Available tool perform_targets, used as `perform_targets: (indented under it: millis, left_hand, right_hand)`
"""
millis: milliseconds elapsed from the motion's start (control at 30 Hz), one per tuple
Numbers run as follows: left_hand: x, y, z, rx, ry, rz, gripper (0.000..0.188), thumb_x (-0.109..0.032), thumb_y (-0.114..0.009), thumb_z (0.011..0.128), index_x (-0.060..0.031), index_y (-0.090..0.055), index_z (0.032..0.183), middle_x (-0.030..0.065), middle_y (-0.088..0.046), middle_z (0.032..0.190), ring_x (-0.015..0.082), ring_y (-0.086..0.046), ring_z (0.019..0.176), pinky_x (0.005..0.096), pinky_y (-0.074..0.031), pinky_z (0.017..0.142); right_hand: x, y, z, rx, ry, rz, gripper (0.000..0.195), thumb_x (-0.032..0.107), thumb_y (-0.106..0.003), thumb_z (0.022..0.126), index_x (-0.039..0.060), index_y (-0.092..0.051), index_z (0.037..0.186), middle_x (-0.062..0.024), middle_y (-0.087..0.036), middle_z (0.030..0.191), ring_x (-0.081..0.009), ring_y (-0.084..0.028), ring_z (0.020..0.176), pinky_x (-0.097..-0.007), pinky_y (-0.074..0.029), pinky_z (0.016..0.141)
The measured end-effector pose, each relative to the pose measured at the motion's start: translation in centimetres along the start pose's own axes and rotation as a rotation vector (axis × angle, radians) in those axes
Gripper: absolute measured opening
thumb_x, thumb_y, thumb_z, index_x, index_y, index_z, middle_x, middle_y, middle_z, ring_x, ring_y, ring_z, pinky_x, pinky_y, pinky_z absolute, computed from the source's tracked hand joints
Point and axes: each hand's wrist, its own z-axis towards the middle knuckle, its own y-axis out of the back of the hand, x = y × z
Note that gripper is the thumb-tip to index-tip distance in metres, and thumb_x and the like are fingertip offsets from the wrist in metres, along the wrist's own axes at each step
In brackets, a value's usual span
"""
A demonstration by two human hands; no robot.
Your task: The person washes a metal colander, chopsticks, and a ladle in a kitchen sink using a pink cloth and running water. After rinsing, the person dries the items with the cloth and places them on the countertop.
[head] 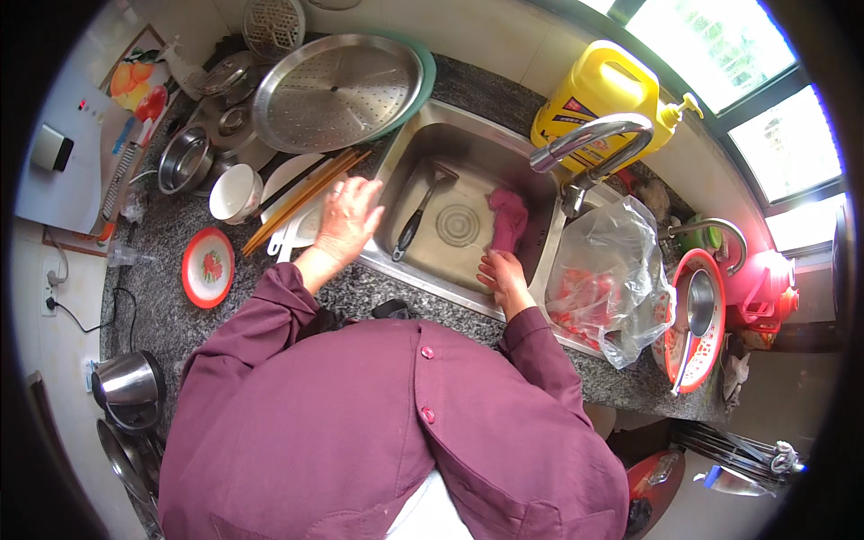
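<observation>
My left hand (347,219) is spread over the counter at the sink's left edge, with nothing seen in it. Beside it lie several wooden chopsticks (307,202) and the handle of a white utensil (285,233). In the steel sink (422,138), my right hand (503,275) holds the near end of a wet-looking pink cloth (507,219), close to the right wall. A black-handled scraper or brush (424,209) lies on the sink floor, left of the round drain (458,224). Above the sink's right side arches a chrome faucet (597,145).
A perforated steel tray (337,94) sits behind my left hand. Left of it are a white bowl (236,192) and a red-rimmed plate (208,268). A yellow pump jug (597,101), a clear plastic bag (601,263) and a red-rimmed basin with a ladle (700,304) stand right.
</observation>
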Motion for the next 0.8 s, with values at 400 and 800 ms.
perform_targets:
  millis: [400,800]
  left_hand:
    - [-1.5,-12.4,1.1,0.475,0.697,-0.491,0.044,-0.025,-0.054,0.087,0.0016,-0.047,0.121,0.0226,-0.053,0.115,0.0356,-0.049,0.111,0.0395,-0.039,0.096]
    - [-2.0,-12.7,2.6,0.712,1.325,-1.579,0.059,-0.058,-0.029,0.092,-0.0129,-0.043,0.126,0.0118,-0.055,0.09,0.0224,-0.058,0.058,0.0359,-0.052,0.053]
  right_hand:
    - [2.5,-0.1,14.2,-0.337,0.275,-1.097,0.076,0.036,-0.068,0.076,0.0143,-0.03,0.138,-0.0264,-0.023,0.139,-0.0443,-0.03,0.125,-0.0521,-0.029,0.102]
    - [2.0,-4.7,8.7,0.283,-0.023,0.07,0.039,0.003,-0.05,0.084,0.0012,-0.038,0.121,-0.0163,-0.051,0.116,-0.028,-0.059,0.097,-0.0358,-0.053,0.075]
